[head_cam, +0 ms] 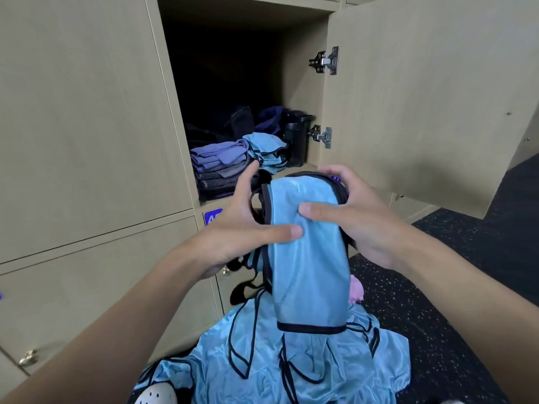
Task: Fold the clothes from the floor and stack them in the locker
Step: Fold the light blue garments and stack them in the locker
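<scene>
left hand [233, 231], right hand [367, 225] — bib [310, 266] vertical, hem-down

You get soft, even light on your left hand [245, 228] and right hand [361, 220], a satin sheen on the blue cloth [309, 258] between them, the locker [233, 83] beyond them sinking to near black, and door edges [172, 112] bowed by the wide lens out to either side.

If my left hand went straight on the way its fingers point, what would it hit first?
Probably the purple and grey folded stack at the front of the locker, just beyond the left hand and its fingertips; depth is hard to judge.
</scene>
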Demonstrator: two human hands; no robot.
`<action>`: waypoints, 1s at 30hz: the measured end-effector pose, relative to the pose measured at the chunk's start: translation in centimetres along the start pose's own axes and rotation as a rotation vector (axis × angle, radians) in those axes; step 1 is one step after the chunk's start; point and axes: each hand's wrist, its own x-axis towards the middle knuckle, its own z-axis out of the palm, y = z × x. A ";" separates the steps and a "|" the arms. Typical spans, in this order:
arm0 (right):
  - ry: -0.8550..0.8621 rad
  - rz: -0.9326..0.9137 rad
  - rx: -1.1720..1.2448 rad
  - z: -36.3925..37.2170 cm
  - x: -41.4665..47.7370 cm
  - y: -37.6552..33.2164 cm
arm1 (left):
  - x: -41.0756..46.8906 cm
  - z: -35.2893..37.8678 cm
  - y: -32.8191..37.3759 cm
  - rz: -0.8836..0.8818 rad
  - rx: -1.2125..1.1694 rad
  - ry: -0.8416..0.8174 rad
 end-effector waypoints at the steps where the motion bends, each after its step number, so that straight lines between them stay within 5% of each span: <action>1: 0.026 0.008 0.044 0.0 0.0 0.0 | -0.1 0.3 0.0 0.014 -0.010 0.005; 10: -0.172 -0.026 -0.093 -0.2 -0.4 0.3 | 0.1 0.7 0.9 0.052 -0.349 0.244; 19: -0.245 0.056 -0.199 -0.1 -0.6 -0.9 | 0.0 0.6 1.5 0.013 -0.476 0.206; 22: -0.198 0.053 -0.192 -0.2 -0.5 -1.2 | -0.2 0.4 1.5 0.019 -0.275 0.129; 26: -0.180 0.066 -0.134 -0.5 -0.6 -1.3 | -0.2 -0.3 0.9 0.187 0.386 0.162; 30: -0.231 0.099 -0.022 -0.4 -0.8 -1.7 | -0.7 -1.0 0.9 0.288 0.435 -0.041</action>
